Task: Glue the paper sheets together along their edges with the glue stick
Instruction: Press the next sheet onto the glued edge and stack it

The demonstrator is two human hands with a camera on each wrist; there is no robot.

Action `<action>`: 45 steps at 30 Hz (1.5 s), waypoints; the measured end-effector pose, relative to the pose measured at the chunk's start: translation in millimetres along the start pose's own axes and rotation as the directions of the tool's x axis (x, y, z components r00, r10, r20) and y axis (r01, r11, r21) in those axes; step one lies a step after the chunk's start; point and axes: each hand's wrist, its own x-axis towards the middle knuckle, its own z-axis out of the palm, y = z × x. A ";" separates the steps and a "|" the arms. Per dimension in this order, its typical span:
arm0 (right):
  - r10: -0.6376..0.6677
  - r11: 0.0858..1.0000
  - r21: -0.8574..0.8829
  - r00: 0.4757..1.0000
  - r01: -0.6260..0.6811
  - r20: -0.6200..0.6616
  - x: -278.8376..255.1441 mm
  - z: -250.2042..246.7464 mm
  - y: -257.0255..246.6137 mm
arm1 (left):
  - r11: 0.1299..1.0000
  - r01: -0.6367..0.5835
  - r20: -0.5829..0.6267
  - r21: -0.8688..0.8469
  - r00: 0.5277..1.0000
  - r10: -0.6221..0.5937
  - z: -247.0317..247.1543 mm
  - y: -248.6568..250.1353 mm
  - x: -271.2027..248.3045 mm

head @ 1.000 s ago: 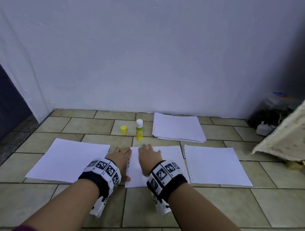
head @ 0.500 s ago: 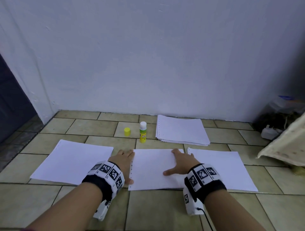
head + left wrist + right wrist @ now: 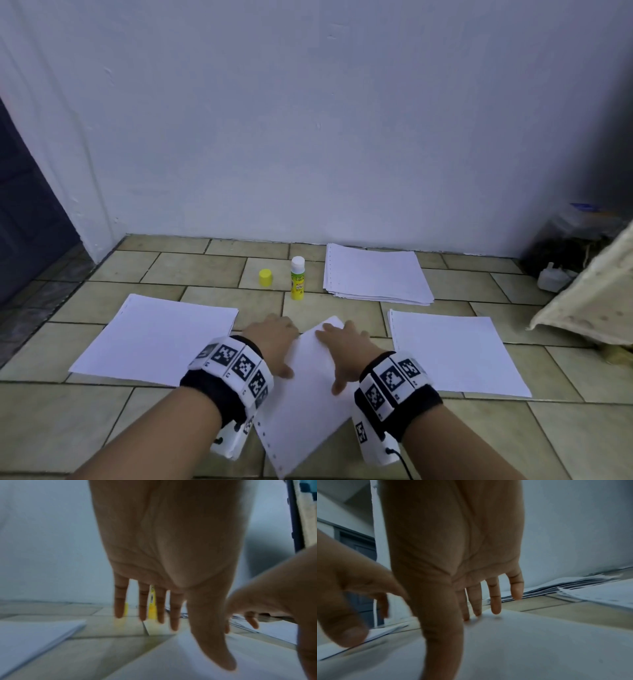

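1. Tiled floor [image 3: 191,270] carries everything, and the glue stick [image 3: 297,278] is our landmark, standing upright near the wall.
2. Right sheet [image 3: 452,353] lies flat, nearer than the glue stick and off to its right.
3. Left sheet [image 3: 154,339] lies flat, nearer and to its left.
4. Paper stack [image 3: 376,274] sits just right of the glue stick, edges a bit uneven.
5. Middle sheet [image 3: 308,394] lies directly in front of the glue stick, skewed, a punched edge strip showing.
6. Right hand [image 3: 346,349], fingers straight, presses flat on that sheet: an open grip, holding nothing.
7. Left hand [image 3: 274,342] is also spread flat, thumb on the sheet's left edge.
8. The glue stick's yellow cap [image 3: 265,277] stands off, just to its left.
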 end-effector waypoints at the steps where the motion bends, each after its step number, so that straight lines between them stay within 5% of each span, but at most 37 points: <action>1: -0.016 1.000 -0.006 1.000 0.016 -0.008 4.5 2.5 -4.3 | 0.998 -0.050 0.006 -0.032 0.999 0.051 3.9 5.6 -0.3; 11: 0.110 0.966 0.247 0.987 -0.078 -0.119 19.2 13.2 -39.6 | 1.000 0.001 -0.065 0.009 0.998 0.000 16.6 1.3 -7.8; 15: 0.111 0.975 0.206 0.989 -0.089 -0.097 23.3 9.3 -41.4 | 0.994 0.094 -0.107 -0.053 0.989 -0.099 27.6 -7.8 0.5; 22: -0.099 0.966 0.238 0.995 0.098 -0.007 26.6 -4.8 -57.2 | 0.988 0.142 -0.087 -0.066 0.985 -0.147 38.9 -20.1 7.0; 30: 0.038 0.909 0.416 0.999 -0.029 -0.014 12.2 -5.0 -4.6 | 0.985 0.171 -0.021 0.025 0.985 -0.170 32.6 -17.3 5.1; 39: 0.119 0.957 0.268 0.993 -0.110 -0.015 6.3 -3.6 23.3 | 0.988 0.153 0.024 -0.035 0.988 -0.152 24.6 -23.3 0.7; 43: 0.077 0.994 0.080 0.994 -0.072 -0.071 4.0 -4.9 9.0 | 0.982 0.190 -0.105 -0.003 0.976 -0.190 20.1 -17.0 2.5; 45: 0.064 0.998 0.010 0.994 -0.064 -0.088 4.0 -6.0 2.1 | 0.995 0.100 -0.172 -0.021 0.980 -0.102 23.4 -9.3 3.7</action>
